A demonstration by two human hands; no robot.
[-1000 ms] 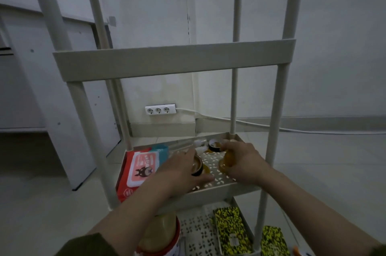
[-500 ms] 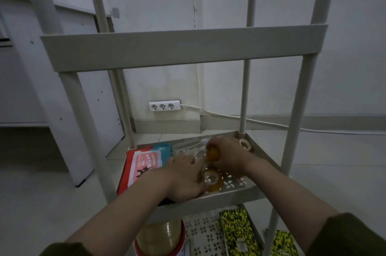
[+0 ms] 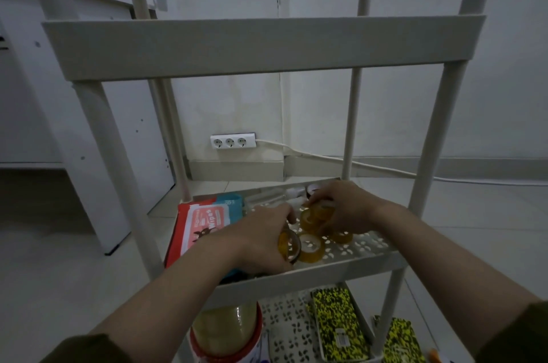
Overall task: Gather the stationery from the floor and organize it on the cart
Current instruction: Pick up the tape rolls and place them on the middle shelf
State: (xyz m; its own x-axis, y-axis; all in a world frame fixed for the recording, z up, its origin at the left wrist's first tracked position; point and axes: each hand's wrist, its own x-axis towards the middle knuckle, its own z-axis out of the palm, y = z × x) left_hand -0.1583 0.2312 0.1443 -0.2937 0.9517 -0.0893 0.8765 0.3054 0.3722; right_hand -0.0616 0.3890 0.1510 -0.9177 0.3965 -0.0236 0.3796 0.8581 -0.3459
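Tape rolls, middle cart shelf [image 3: 370, 247]
Left hand [image 3: 261, 241] grips 1 upright roll [image 3: 289, 245]; right hand [image 3: 344, 208] fingers curl round another [image 3: 314, 214]. Best laid flat, side by side.

Matt cream plastic cart [image 3: 261, 46]; glossy translucent amber tape rolls [image 3: 310, 247]; shiny plastic-film wipes pack [image 3: 204, 221]

A single head-worn wide-angle camera looks forward and down, close over the cart's middle shelf [image 3: 350, 256], toward the wall [image 3: 385, 113].

Dark olive sleeves [image 3: 89, 348] — pushed up, forearms bare — on both arms.
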